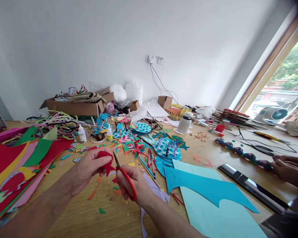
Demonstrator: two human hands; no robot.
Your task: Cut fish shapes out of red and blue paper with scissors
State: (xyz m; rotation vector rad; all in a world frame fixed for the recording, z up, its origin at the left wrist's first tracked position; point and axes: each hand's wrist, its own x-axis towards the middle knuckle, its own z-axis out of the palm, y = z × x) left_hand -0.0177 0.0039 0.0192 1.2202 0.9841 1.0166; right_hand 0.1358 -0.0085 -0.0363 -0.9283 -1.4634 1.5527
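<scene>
Between the thumb and fingers of my left hand (pixel 93 163) is a red paper cutout (pixel 106 162), rounded on top with a pointed tail-like end below. My right hand (pixel 132 185) grips a pair of scissors (pixel 129 183) by the red handles. The dark blades point up and to the left, close beside the cutout's right edge; whether they touch it I cannot tell. Small paper scraps (pixel 101 210) lie on the wooden table under both hands. A purple paper strip (pixel 154 186) lies by my right wrist.
Coloured sheets (pixel 43 155) are stacked at left. Glue bottles (pixel 82 134) and blue wavy paper pieces (pixel 166 148) stand behind my hands. Blue sheets (pixel 203 185) and a black bar (pixel 253 188) lie right. A co-worker's hands (pixel 290 168) touch a painted egg-carton strip (pixel 240 152).
</scene>
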